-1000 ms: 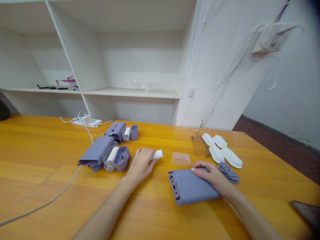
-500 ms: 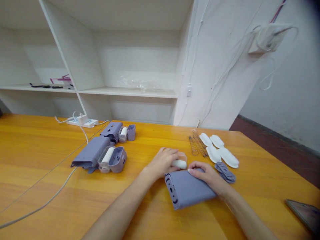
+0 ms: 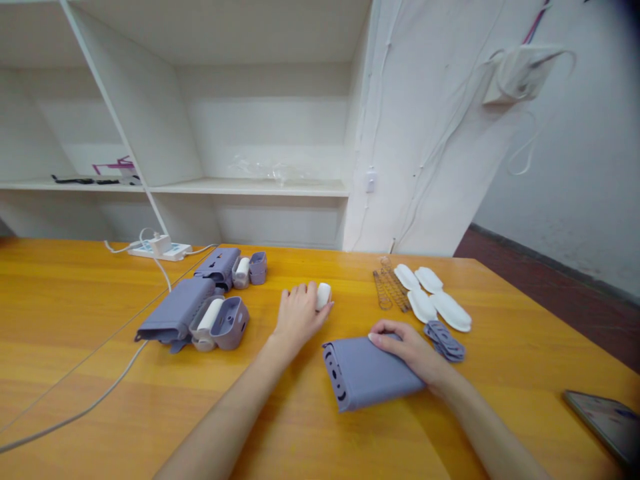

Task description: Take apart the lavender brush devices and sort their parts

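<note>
My left hand (image 3: 301, 312) is closed around a white rounded piece (image 3: 323, 294) just above or on the table, left of centre; the fingers hide most of it. My right hand (image 3: 409, 348) grips the far right side of a grey-purple plastic housing (image 3: 373, 379), thumb on top and fingers behind. The housing lies on its broad side, with a slotted end facing left. Farther left sits a similar housing (image 3: 179, 308), beside a clear holder with a white roller (image 3: 211, 315) and an open purple-grey cup (image 3: 231, 324).
Behind them stand another housing (image 3: 219, 265) and small parts. Wire springs (image 3: 391, 285), white oval lids (image 3: 451, 311) and flat grey pieces (image 3: 445, 341) lie right of centre. A phone (image 3: 603, 420) rests at the right; a power strip (image 3: 161, 249) and cables lie left.
My left hand has moved left and away from the housing, carrying the white piece with it. My right hand keeps its hold on the housing. The view has shifted slightly.
</note>
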{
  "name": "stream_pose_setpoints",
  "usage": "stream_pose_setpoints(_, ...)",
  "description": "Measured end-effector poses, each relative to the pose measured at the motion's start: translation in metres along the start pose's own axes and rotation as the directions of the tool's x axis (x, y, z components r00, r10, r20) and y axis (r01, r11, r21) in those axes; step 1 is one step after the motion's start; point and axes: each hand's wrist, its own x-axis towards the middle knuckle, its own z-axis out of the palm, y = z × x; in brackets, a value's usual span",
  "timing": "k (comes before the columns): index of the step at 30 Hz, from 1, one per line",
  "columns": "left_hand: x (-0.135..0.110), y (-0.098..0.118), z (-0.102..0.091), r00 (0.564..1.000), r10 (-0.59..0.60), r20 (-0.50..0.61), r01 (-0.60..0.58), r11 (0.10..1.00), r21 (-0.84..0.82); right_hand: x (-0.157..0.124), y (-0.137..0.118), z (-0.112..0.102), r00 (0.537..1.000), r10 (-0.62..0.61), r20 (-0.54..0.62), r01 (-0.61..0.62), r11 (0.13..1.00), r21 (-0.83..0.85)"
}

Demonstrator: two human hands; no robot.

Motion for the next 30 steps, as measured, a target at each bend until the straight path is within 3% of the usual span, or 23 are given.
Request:
stream_pose_setpoints(6, 0.001, 0.009, 0.007, 0.988, 0.147, -0.049, -0.148, 0.989, -0.026, -0.002, -0.001, 0.001, 1.0, 0.012, -0.014, -0.012, 1.0, 0.006)
stream_pose_setpoints(12, 0.002, 0.007, 0.007, 0.994, 0.097, -0.058, -0.097, 0.995, 0.007, -0.001, -0.002, 0.001, 1.0, 0.012, -0.003, -0.012, 1.0, 0.012)
stream_pose_setpoints(21, -0.005, -0.004, 0.006, 0.991, 0.124, -0.048, -0.124, 0.992, -0.007, -0.001, -0.001, 0.001, 1.0, 0.009, -0.017, -0.009, 1.0, -0.003)
stream_pose_setpoints(30, -0.007, -0.02, -0.005, 0.996, -0.067, -0.052, 0.079, 0.958, 0.276, -0.001, 0.002, 0.001, 0.999, 0.025, -0.025, -0.025, 1.0, 0.014)
